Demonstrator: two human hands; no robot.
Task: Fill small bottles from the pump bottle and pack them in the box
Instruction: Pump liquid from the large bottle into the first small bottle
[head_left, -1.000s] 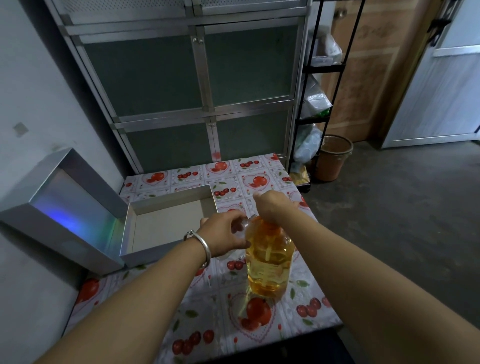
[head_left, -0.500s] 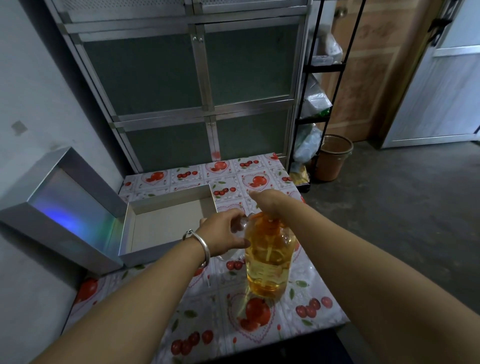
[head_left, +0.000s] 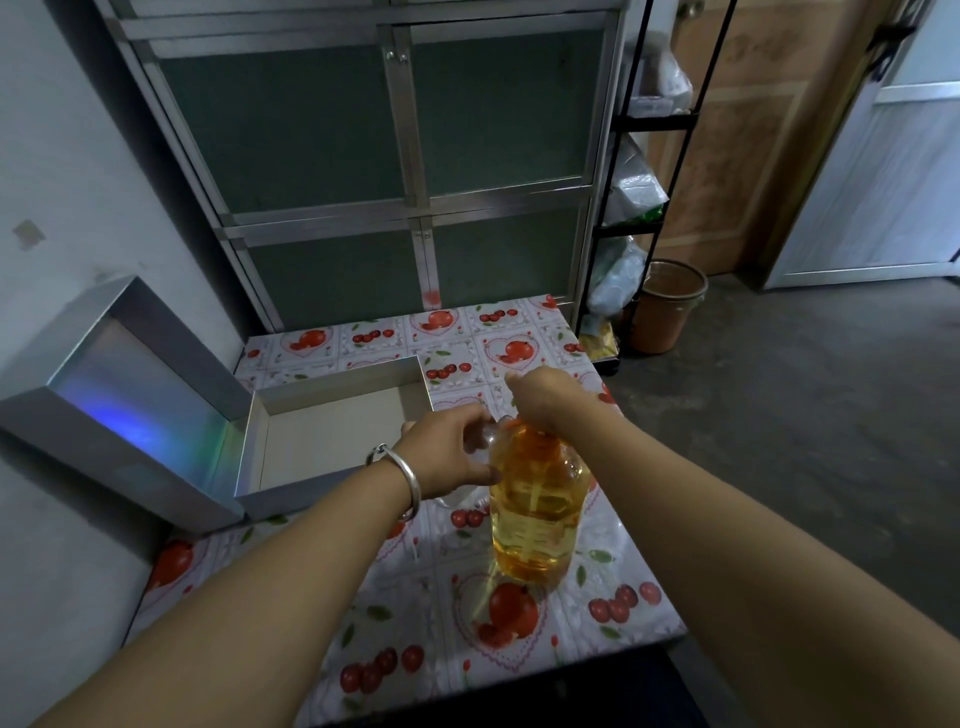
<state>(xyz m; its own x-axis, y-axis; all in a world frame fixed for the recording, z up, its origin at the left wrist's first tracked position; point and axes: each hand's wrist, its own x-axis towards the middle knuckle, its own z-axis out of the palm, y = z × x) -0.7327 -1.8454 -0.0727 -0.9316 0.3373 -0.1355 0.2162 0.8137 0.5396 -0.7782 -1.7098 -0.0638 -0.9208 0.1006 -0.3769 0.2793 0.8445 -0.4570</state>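
Bare to the elbow and beyond, both forearms, no sleeves in view. Worn on the left wrist, a plain silver bangle (head_left: 402, 475), smooth and rounded.

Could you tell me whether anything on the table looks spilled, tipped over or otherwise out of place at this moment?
Nothing stands out. The pump bottle stands upright under the right hand, the box lies open beside it, and the tablecloth shows no spill.

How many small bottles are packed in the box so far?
0. The open box shows only its bare floor. One small clear bottle is in view, gripped by the left hand beside the pump bottle.
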